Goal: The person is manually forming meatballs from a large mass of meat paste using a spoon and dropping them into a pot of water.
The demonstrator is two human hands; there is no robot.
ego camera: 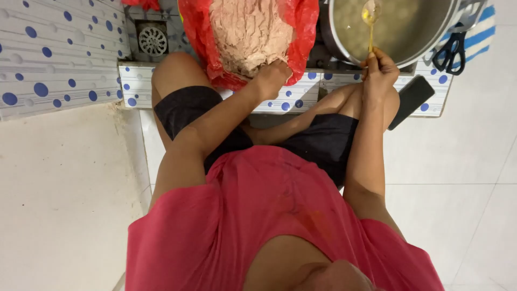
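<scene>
Red bag [304, 32]: thin plastic film, glossy, crumpled. Paste [250, 35] inside: pinkish-beige, matt, rough ridged surface; left hand [272, 75] pressed into its near edge. Pot [396, 29]: brushed metal, dull sheen at rim. Spoon [370, 21] in right hand [379, 70]: yellowish, translucent, glossy bowl, looks plastic. Scissors [449, 54]: black matt plastic handles. Ledge [134, 86]: glazed tile, white with blue dots, shiny. Drain cover [153, 39]: pale perforated metal. Floor [458, 145]: smooth white tile, semi-gloss. Shirt [269, 215]: red woven cloth, matt.

bright even indoor light, soft shadows; sharp, slight wide-angle edge distortion
</scene>
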